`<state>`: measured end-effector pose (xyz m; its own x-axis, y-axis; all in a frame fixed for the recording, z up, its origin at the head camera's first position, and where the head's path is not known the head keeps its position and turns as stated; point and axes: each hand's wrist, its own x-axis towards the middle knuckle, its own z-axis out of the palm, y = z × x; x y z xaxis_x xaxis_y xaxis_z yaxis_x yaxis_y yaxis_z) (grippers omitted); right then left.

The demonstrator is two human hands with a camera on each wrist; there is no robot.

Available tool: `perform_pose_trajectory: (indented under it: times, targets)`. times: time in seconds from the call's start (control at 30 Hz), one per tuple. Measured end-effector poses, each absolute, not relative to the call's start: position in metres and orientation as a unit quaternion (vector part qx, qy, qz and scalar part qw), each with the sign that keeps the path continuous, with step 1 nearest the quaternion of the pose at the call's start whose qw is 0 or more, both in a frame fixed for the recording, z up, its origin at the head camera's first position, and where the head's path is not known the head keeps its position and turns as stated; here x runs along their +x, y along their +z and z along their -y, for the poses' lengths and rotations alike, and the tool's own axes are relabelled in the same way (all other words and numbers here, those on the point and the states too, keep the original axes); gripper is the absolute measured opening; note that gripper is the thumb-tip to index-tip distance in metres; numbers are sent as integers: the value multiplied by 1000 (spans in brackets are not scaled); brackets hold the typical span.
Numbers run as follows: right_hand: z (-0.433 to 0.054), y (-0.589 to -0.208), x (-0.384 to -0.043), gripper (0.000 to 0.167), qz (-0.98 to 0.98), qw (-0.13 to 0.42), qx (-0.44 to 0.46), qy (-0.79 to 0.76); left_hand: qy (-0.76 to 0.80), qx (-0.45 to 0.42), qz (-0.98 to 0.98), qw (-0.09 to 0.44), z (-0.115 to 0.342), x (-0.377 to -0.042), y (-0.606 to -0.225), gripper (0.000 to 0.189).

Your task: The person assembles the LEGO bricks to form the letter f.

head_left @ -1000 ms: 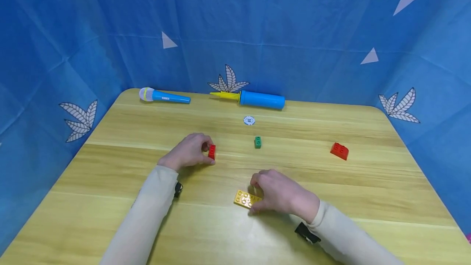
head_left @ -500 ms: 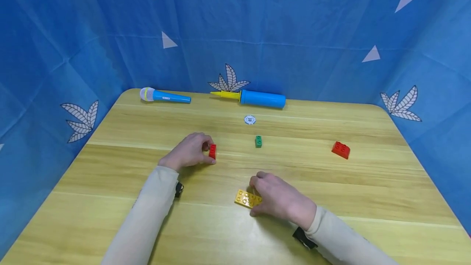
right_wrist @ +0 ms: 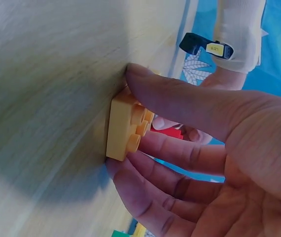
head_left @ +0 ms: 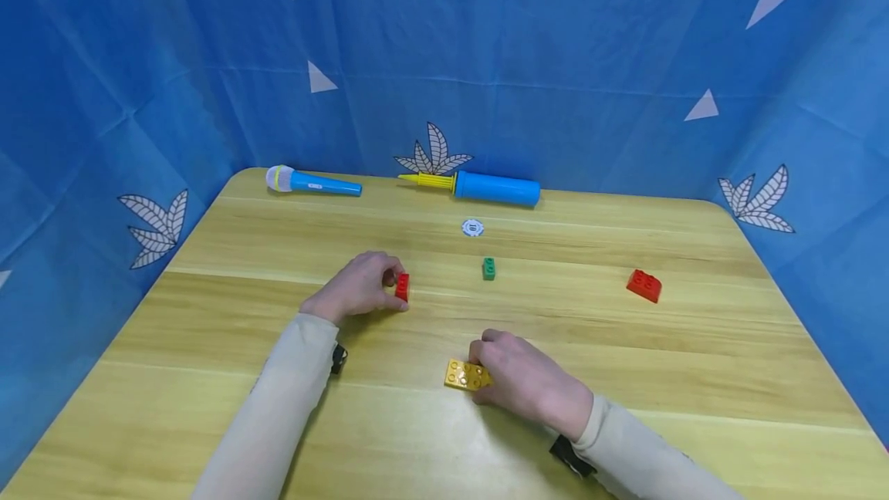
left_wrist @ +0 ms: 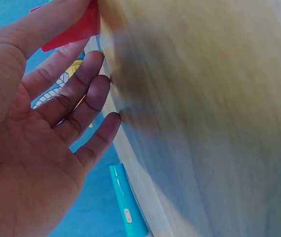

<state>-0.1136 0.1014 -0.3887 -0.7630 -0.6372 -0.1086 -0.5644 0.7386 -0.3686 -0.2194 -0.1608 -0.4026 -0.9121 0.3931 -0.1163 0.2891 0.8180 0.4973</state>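
My left hand [head_left: 356, 285] pinches a small red toy brick [head_left: 402, 287] between thumb and fingertips, left of the table's middle. In the left wrist view part of that red brick [left_wrist: 74, 32] shows under the thumb, while the other fingers are spread loosely. Nearer the front, my right hand [head_left: 531, 378] grips a yellow studded brick [head_left: 461, 375] by its right end. Seen from the right wrist, the thumb lies on one side of the yellow brick [right_wrist: 119, 129] and fingers on the other, close at the tabletop. The hand covers the brick's right end in the head view.
A small green brick [head_left: 489, 268] stands beyond the hands, and a red sloped brick [head_left: 643, 286] lies to the right. Farther back are a poker chip [head_left: 473, 228], a toy microphone [head_left: 322, 184] and a blue-and-yellow hand pump [head_left: 496, 187]. A blue curtain [head_left: 556, 37] hangs behind the table.
My right hand has closed in on the yellow brick and shifted slightly left, and the brick has turned a little. The left hand keeps its hold on the red brick in place.
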Motion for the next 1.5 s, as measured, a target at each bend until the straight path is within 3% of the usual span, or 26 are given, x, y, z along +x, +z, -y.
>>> perform_pose_trajectory:
  times: [0.63,1.1,1.5]
  targets:
    - [-103,-380,-117,33,-924,98,-338,-152,236,182,-949,105,162,-220,-402,39]
    - [-90,-347,-157,30,-934,18,-324,-152,236,189,-947,105,163,-220,-403,40]
    - [-64,-334,-181,32,-934,17,-326,-143,245,176,-947,111,161,-222,-404,39]
